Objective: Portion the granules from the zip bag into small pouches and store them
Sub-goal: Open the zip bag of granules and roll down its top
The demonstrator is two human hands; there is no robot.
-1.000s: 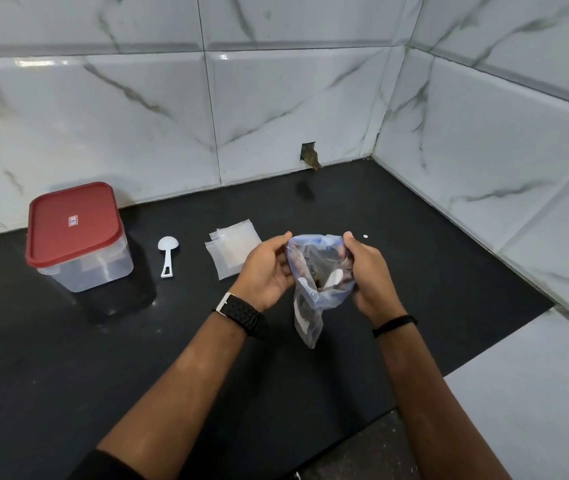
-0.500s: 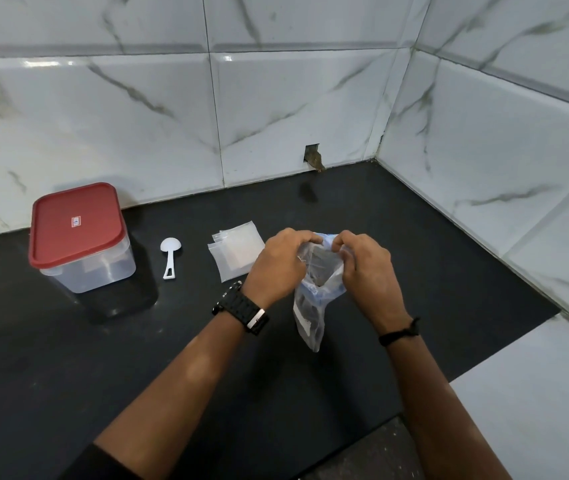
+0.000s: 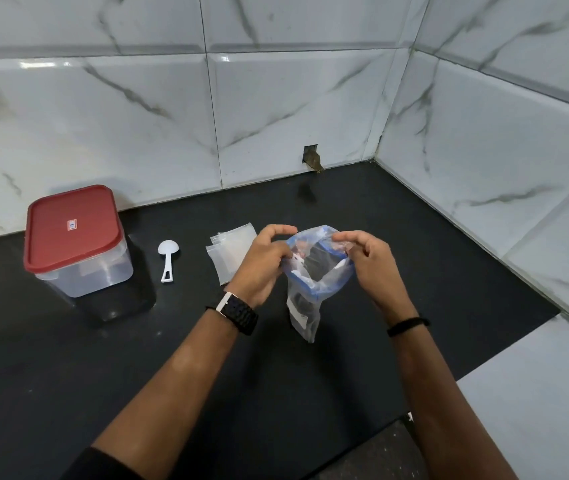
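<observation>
On a black countertop (image 3: 68,375) in a marble-tiled corner, the zip bag (image 3: 314,278) hangs between both hands, its mouth pulled open. The left hand (image 3: 262,265) and right hand (image 3: 373,265) each pinch its rim. Small pouches (image 3: 231,251) lie just beyond the left hand.

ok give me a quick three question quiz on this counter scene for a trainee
1. True or false: the red lid is on the clear container.
2. Which item lies between the container and the small pouches? A) white scoop B) knife C) cup
3. Fill in: both hands, left hand and right hand, hold the mouth of the ____ open.

Key
1. True
2. A, the white scoop
3. zip bag, pinched at its blue rim on each side, above the black counter
</observation>
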